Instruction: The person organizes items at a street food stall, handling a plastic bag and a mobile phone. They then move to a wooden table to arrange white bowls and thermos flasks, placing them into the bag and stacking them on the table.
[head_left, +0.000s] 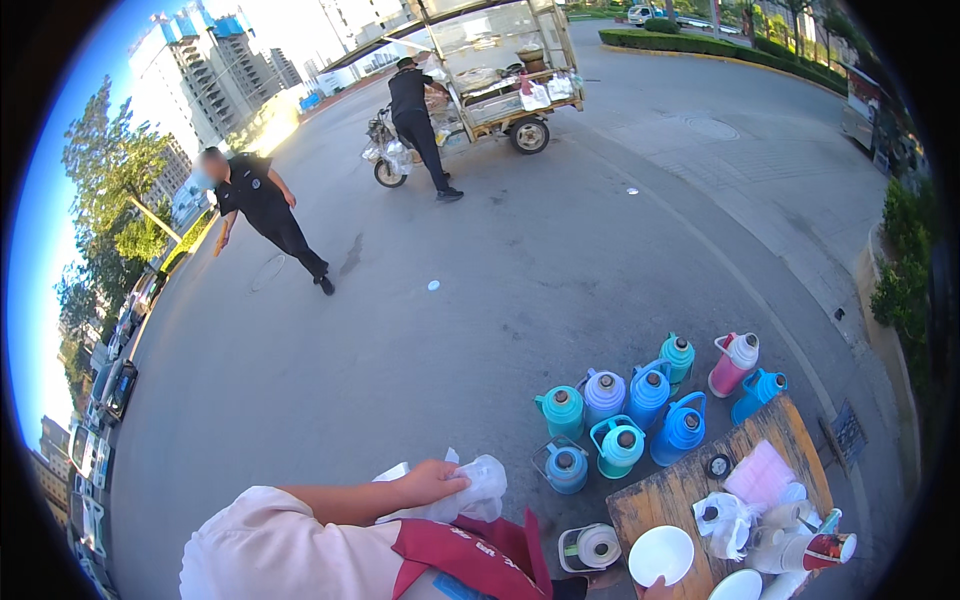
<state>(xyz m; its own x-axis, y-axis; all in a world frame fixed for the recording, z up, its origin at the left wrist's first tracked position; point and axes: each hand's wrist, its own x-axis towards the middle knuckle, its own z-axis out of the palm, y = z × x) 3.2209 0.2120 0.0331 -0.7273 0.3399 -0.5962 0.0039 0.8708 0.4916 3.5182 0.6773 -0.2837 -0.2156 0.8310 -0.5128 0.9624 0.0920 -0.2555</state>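
My left hand (435, 483) is in front of the red apron (480, 551), gripping a crumpled translucent plastic bag (484, 484). At the bottom edge, only fingers of my right hand (658, 589) show, holding the rim of a white bowl (660, 555) over a worn wooden table (660, 495). A second white bowl (739, 585) is partly cut off beside it. Just left of the table stands a pale vacuum flask (596, 547) with a handle. Dark cloth (571, 587) and a bit of skin lie below that flask; whose they are, I cannot tell.
Several vacuum flasks (621, 446) stand on the asphalt beyond the table. On the table lie a pink packet (759, 474), a knotted plastic bag (724, 521) and stacked cups (776, 551). One person in black (262, 199) walks at left; another (416, 112) leans on a cargo tricycle (517, 112).
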